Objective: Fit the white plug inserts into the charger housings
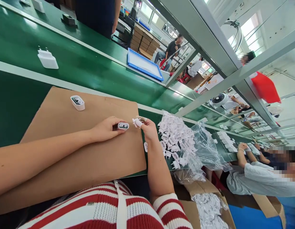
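Observation:
My left hand (pixel 110 127) is closed around a white charger housing (pixel 123 126), whose open end shows dark parts inside. Just to the right, my right hand (pixel 148 128) pinches a small white plug cap (pixel 137 122) with its pins pointing left. A narrow gap separates the cap from the housing. Another open white housing (pixel 78 103) stands on the cardboard sheet (pixel 95 159) beneath my hands. Beside my right forearm lies a heap of white plug caps (pixel 173 136), partly in a clear plastic bag (pixel 205 143).
Beyond a metal rail, a finished-looking white charger (pixel 47 58) lies on the green conveyor belt (pixel 95 68). A blue-rimmed tray (pixel 145 65) sits at the far side. Below right is a carton (pixel 209 206) of bagged white parts. A co-worker in a grey shirt (pixel 262 178) sits at right.

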`<action>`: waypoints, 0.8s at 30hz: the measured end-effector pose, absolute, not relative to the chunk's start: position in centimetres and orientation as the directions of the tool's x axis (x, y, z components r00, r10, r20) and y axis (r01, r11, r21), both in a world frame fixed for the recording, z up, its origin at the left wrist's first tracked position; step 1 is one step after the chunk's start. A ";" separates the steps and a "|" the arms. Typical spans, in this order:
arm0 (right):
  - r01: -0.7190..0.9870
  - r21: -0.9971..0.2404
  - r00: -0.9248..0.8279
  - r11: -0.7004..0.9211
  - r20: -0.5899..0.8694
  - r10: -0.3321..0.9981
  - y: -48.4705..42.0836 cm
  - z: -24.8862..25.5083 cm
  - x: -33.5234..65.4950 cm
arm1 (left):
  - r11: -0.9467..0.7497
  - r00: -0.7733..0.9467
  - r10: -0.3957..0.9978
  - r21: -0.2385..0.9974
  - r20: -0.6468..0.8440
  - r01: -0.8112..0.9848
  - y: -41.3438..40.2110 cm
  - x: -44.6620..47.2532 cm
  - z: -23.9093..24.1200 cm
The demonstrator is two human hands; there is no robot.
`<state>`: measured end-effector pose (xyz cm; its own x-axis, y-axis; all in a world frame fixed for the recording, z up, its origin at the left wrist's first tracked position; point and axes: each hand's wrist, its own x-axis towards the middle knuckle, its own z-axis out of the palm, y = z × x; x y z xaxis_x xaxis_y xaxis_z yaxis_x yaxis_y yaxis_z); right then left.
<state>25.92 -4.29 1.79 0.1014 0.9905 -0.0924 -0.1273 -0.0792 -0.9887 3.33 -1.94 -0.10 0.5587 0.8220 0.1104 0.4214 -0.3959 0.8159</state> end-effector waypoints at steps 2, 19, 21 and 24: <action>-0.176 -0.978 0.077 -0.107 -0.122 0.990 -4.4 2.0 25.4 | -0.413 0.569 0.813 0.812 0.124 0.413 -2.0 3.4 -0.1; 0.072 -0.994 -0.003 0.080 0.080 0.997 -5.8 2.1 23.5 | -0.436 0.566 0.810 0.805 0.155 0.403 -1.9 3.3 -0.5; 0.169 -0.977 -0.029 0.133 0.130 0.991 -6.1 2.2 23.5 | -0.449 0.573 0.804 0.797 0.162 0.404 -1.8 3.2 -0.5; 0.473 -0.830 -0.098 0.294 0.282 0.954 -6.7 2.7 23.2 | -0.454 0.580 0.797 0.800 0.168 0.392 -1.7 3.2 -0.6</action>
<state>23.17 -6.70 2.70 -0.0978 0.9544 0.2821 0.4733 0.2939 -0.8304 3.19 -1.75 -0.63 0.5801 0.7970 0.1681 0.3925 -0.4543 0.7998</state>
